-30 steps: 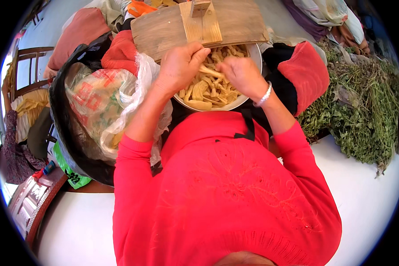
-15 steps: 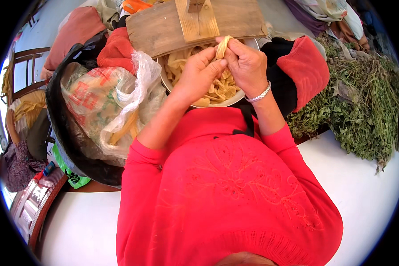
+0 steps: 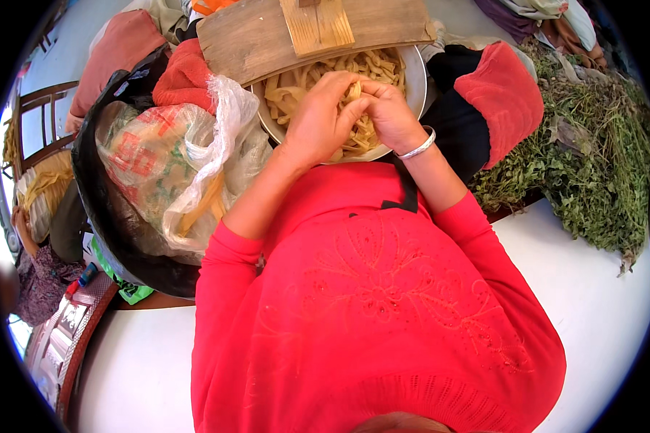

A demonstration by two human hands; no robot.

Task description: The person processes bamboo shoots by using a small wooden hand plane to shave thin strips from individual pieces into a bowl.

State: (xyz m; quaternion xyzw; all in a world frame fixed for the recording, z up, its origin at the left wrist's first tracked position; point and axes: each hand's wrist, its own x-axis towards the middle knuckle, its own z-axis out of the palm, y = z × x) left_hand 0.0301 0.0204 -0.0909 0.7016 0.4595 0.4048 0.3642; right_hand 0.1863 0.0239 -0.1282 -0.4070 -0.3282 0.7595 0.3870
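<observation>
A pale yellow strip (image 3: 354, 91) that looks like bean curd skin is pinched between my hands. My left hand (image 3: 318, 115) closes on it from the left, thumb pointing toward the other hand. From the right, my right hand (image 3: 393, 117) has its fingers curled round the same strip; most of the strip is hidden inside the fingers. Both hands are held above a white basin (image 3: 421, 90) full of similar folded or knotted yellow pieces (image 3: 374, 65). A wooden board (image 3: 242, 45) with a cross-piece lies over the basin's far side.
On the left, a large black-rimmed container (image 3: 87, 166) holds a clear plastic bag (image 3: 159, 144) with yellow strips inside. A red cloth (image 3: 500, 97) covers a dark shape to the right. Leafy stalks (image 3: 585, 159) are heaped at far right. Another person's patterned sleeve (image 3: 43, 281) shows at far left.
My hands have come down and closer together over the basin. The strip's loop, which stood up above the fingers, is now mostly hidden between them. More of the basin shows.
</observation>
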